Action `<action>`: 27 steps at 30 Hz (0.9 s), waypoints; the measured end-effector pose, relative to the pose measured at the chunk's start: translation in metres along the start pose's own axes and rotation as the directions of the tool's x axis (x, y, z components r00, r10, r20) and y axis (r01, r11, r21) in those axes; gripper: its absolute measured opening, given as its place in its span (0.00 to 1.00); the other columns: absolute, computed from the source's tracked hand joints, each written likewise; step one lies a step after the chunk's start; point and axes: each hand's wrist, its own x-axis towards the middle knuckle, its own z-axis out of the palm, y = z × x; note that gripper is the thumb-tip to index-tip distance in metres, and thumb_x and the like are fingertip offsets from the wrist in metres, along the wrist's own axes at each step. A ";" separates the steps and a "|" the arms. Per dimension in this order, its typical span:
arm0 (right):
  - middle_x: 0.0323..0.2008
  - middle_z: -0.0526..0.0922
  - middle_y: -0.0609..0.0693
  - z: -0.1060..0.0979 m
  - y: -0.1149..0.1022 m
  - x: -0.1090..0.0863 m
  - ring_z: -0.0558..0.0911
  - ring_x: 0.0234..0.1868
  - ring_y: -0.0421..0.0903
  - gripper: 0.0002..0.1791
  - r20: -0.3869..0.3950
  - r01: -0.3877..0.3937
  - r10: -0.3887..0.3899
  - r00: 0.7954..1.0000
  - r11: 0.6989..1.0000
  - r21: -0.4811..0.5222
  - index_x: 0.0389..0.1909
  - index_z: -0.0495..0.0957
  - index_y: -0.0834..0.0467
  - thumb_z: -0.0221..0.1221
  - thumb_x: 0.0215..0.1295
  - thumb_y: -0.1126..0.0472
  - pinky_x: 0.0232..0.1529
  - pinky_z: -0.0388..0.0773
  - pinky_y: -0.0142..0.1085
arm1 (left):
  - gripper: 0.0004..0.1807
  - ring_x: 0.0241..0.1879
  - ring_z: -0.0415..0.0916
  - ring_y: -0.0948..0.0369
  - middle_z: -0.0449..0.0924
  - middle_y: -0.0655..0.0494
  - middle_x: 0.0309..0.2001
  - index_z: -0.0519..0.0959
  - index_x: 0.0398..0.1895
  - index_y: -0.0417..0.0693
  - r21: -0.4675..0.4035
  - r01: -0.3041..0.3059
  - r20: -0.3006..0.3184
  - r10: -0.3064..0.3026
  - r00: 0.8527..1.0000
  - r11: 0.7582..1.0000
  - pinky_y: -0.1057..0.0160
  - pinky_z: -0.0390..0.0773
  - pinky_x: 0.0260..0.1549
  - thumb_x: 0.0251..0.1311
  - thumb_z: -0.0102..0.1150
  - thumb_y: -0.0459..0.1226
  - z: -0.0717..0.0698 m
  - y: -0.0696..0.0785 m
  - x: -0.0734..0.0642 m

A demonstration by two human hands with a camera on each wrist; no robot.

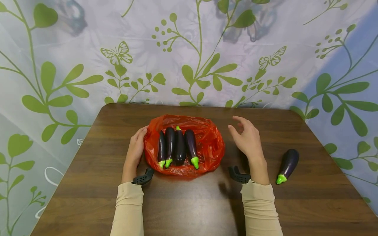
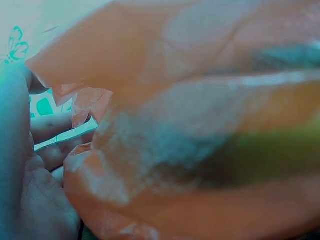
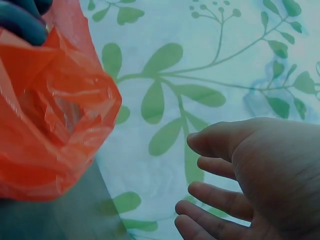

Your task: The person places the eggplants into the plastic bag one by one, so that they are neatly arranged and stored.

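Five glossy, dark-purple, elongated eggplants with bright green stem ends [image 1: 180,149] are visible: four side by side in one open, crinkled, translucent red plastic bag [image 1: 217,147] at the frame's centre, and a single eggplant [image 1: 290,164] on the brown wood-grain table [image 1: 192,206] at right. The left hand [image 1: 136,146], fingers loosely extended, touches the bag's left side; the right hand [image 1: 248,138], fingers relaxed and apart, holds nothing between bag and single eggplant. The four bagged eggplants lie between the hands.

Brown wood-grain table [image 1: 192,205], pale leaf-patterned backdrop [image 1: 141,36], green butterfly prints [image 1: 118,53]
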 end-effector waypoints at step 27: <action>0.69 0.71 0.71 -0.001 0.040 0.002 0.70 0.69 0.68 0.30 0.108 -0.176 0.189 0.976 0.977 -0.121 0.73 0.68 0.62 0.55 0.76 0.53 0.67 0.66 0.65 | 0.30 0.71 0.65 0.51 0.67 0.50 0.74 0.69 0.75 0.51 -0.009 0.012 0.009 -0.012 1.000 1.000 0.48 0.61 0.75 0.80 0.39 0.55 0.000 0.003 -0.002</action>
